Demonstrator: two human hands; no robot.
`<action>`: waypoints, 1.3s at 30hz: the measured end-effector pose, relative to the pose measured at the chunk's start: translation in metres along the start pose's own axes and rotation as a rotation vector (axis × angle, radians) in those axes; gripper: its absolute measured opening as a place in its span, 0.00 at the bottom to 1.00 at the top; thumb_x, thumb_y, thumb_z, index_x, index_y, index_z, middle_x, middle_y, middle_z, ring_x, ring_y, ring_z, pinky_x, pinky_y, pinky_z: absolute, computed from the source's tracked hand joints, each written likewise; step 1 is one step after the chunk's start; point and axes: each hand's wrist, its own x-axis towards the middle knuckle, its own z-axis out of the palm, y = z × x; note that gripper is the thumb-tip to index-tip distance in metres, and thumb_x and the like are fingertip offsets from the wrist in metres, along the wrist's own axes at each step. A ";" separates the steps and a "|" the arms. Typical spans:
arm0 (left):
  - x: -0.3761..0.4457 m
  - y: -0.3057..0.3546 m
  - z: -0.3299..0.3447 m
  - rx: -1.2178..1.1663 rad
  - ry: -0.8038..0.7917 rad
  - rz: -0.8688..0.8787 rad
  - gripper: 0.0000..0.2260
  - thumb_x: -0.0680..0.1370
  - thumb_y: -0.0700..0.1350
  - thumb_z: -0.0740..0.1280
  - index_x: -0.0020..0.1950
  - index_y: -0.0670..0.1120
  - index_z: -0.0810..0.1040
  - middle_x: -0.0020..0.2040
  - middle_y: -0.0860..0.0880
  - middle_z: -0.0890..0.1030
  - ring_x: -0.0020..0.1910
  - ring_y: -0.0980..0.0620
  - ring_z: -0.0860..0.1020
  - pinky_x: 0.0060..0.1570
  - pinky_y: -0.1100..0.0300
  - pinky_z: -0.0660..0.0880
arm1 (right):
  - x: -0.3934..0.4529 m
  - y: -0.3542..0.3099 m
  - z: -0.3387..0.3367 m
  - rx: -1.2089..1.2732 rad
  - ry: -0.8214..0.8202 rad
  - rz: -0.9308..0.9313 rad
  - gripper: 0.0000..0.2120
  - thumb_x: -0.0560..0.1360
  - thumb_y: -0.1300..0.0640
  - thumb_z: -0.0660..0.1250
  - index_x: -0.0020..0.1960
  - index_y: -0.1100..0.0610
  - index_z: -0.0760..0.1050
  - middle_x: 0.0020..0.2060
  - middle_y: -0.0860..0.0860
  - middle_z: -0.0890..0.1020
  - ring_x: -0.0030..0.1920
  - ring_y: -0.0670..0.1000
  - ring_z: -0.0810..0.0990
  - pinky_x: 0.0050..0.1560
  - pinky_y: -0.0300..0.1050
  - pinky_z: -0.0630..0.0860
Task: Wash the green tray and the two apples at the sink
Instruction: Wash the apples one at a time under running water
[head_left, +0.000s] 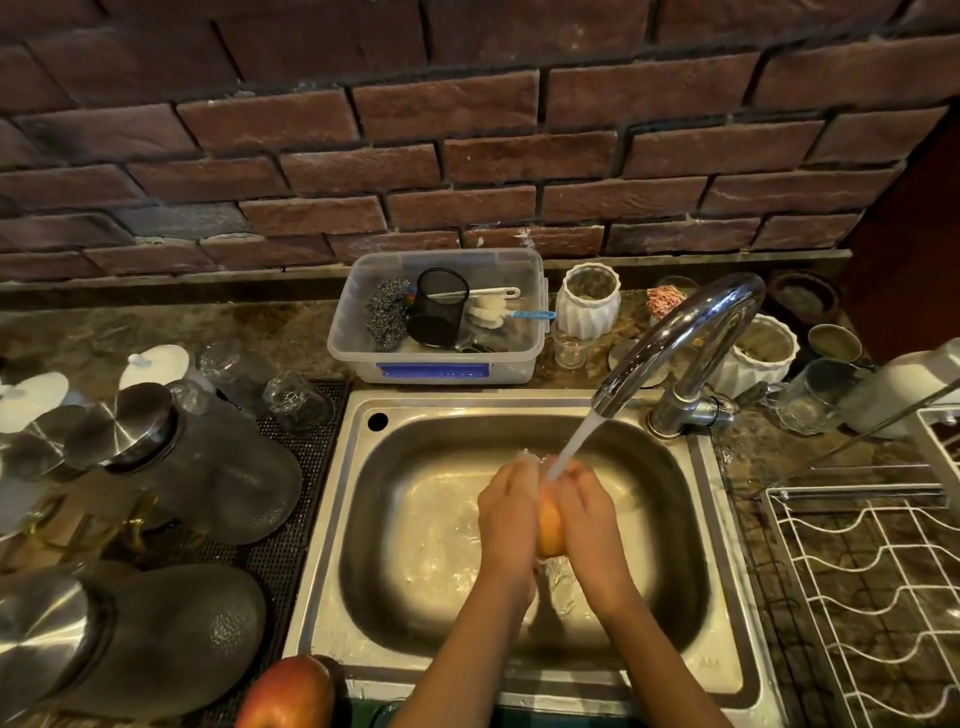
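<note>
Nearest, at bottom edge: red-yellow whole apple (285, 693) sitting left of the forearms, just in front of sink rim; beside it a sliver of dark green tray edge (382, 714), mostly cut off by frame. Can't tell whether apple rests on the tray.

Above that, over the basin of the stainless steel sink (363, 519): left hand (509, 512) & right hand (589, 519) cupped from both sides round a second orange-yellow apple (550, 525), fingers curled against its skin, only a narrow strip of fruit showing between palms. Held mid-basin, off the sink floor. White stream of running water (576, 439) striking top of apple & fingers, splashing.

Left of sink: dark glass jars w/ steel lids (208, 467) lying on a black mesh mat. Right: white wire dish rack (862, 582).

Further back: curved chrome tap (696, 332) at sink's rear right corner. Behind sink, clear plastic tub (436, 317) w/ steel wool, black mesh cup, brushes. Right of it, white ribbed ceramic jar (589, 301), small glasses nearby. Farthest: red-brown brick wall (467, 130).
</note>
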 end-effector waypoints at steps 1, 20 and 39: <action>0.000 -0.003 0.000 0.035 -0.018 0.051 0.10 0.79 0.57 0.63 0.49 0.59 0.83 0.48 0.50 0.84 0.50 0.48 0.83 0.49 0.48 0.83 | 0.001 -0.003 0.000 0.017 0.046 0.005 0.10 0.82 0.54 0.59 0.58 0.48 0.77 0.51 0.50 0.83 0.50 0.49 0.83 0.42 0.40 0.80; 0.006 -0.018 -0.002 0.153 0.108 0.265 0.12 0.76 0.67 0.59 0.49 0.64 0.78 0.47 0.55 0.82 0.47 0.56 0.82 0.46 0.56 0.82 | 0.000 -0.006 0.007 0.042 0.066 0.086 0.11 0.82 0.52 0.55 0.54 0.45 0.77 0.48 0.52 0.83 0.48 0.51 0.83 0.46 0.52 0.83; 0.009 -0.018 -0.010 0.090 0.009 0.000 0.12 0.79 0.56 0.62 0.51 0.54 0.83 0.49 0.47 0.85 0.50 0.46 0.84 0.45 0.50 0.83 | 0.012 0.000 0.010 -0.225 0.041 0.058 0.07 0.78 0.48 0.61 0.46 0.44 0.77 0.44 0.46 0.84 0.45 0.46 0.83 0.48 0.47 0.81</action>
